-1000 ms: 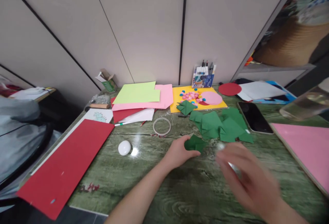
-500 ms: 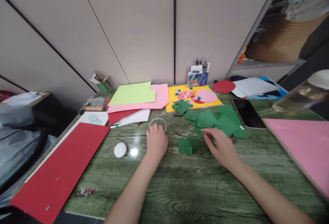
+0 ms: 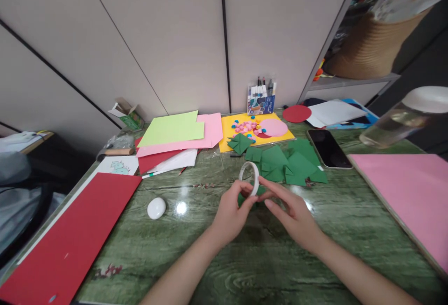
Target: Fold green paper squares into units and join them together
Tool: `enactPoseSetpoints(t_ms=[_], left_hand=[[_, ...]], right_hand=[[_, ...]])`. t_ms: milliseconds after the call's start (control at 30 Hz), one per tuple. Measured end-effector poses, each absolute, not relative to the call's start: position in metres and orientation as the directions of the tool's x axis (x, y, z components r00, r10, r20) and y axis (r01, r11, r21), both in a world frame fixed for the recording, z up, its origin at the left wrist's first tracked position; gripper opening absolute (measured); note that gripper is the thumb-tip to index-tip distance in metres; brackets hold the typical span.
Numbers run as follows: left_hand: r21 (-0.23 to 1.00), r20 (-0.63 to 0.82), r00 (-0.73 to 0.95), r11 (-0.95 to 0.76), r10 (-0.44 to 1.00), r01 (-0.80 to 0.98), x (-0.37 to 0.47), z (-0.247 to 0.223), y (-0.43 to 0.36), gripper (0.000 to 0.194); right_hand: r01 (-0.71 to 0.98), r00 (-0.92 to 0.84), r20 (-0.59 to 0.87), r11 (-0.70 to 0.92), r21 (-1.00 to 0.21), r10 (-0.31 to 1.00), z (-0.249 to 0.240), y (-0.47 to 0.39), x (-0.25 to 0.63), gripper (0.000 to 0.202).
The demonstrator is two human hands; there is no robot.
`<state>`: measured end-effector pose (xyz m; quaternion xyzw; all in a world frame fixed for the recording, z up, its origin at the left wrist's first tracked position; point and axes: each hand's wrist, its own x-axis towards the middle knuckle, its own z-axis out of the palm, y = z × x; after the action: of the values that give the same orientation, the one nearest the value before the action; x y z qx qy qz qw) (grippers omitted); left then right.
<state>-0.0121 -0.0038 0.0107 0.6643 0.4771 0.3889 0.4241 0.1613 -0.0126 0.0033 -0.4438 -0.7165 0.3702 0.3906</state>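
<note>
A roll of white tape stands upright on edge between my hands, over the table. My left hand pinches its lower rim between thumb and fingers. Close on the other side, my right hand has its fingers stretched toward the roll, thumb apart; the fingertips are at its edge, and I cannot tell whether they press on it. Partly hidden behind the hands lies a folded green paper piece. Beyond it, more folded green paper overlaps in a pile, with another green piece farther back.
A white round object and red card lie left. Colored sheets are stacked behind. Yellow paper bears small pink and blue pieces. A phone, a clear bottle and pink board are at right.
My left hand has lifted the tape roll off the table and brought it rightward, turning it upright. My right hand has moved from the green pile down to the roll. The view shifted slightly.
</note>
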Motion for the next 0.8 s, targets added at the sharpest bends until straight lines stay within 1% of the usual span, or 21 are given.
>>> enactPoseSetpoints(t_ms=[133,233,333,433,533,633,733,800], left_hand=[[0.924,0.139,0.226,-0.209,0.964,0.321,-0.012,0.012,-0.005,0.008],[0.912,0.15,0.215,-0.219,0.965,0.346,-0.012,0.011,-0.004,0.01],[0.894,0.161,0.217,-0.235,0.963,0.38,-0.012,0.008,-0.005,0.011],[0.871,0.176,0.233,-0.262,0.956,0.416,-0.011,0.004,-0.006,0.011],[0.858,0.193,0.243,-0.283,0.951,0.428,-0.01,0.002,-0.007,0.011],[0.861,0.196,0.241,-0.284,0.95,0.421,-0.01,0.002,-0.006,0.012],[0.873,0.179,0.231,-0.262,0.956,0.411,-0.011,0.004,-0.006,0.013],[0.878,0.166,0.22,-0.245,0.961,0.411,-0.011,0.004,-0.005,0.014]], right_hand=[[0.221,-0.276,0.199,0.264,-0.939,0.94,0.002,-0.012,0.162,0.038],[0.09,-0.252,0.158,0.185,-0.979,0.955,0.002,-0.01,0.161,0.03],[-0.048,-0.238,0.12,0.112,-0.993,0.964,0.001,-0.007,0.16,0.023],[-0.117,-0.241,0.077,0.05,-0.992,0.967,-0.001,-0.003,0.161,0.019],[-0.143,-0.253,0.034,-0.003,-0.99,0.967,-0.002,0.0,0.163,0.016],[-0.136,-0.265,0.036,0.0,-0.991,0.964,-0.002,0.001,0.165,0.013],[-0.07,-0.254,0.1,0.085,-0.994,0.962,-0.001,0.002,0.166,0.007],[0.024,-0.2,0.169,0.177,-0.984,0.965,0.0,0.001,0.167,0.005]])
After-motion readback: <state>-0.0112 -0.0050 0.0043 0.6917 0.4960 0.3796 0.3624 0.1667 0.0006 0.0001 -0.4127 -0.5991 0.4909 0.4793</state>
